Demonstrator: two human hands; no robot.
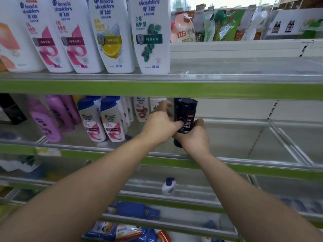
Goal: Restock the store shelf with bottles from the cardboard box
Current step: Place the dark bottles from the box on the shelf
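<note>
While I am watching the middle shelf [236, 140] through the head camera, both hands are gripping the black bottle [186, 117]. The bottle is standing upright, cap up, with its label facing me.

1. Right hand [194, 137]: the fingers are curling round the bottle's lower part from the right.
2. Left hand [160, 127]: the thumb is pressing on the label, and the fingers are wrapping round the left side toward the back.

The bottle is sitting over the shelf's deck near the front edge. I cannot tell whether its base is touching the deck. A white bottle [154, 103] is standing just behind and to the left of it. Further left on the same shelf, pink-labelled bottles [111, 119] and purple bottles [45, 119] are standing in rows. Large white bottles [152, 35] are lining the shelf above.
</note>
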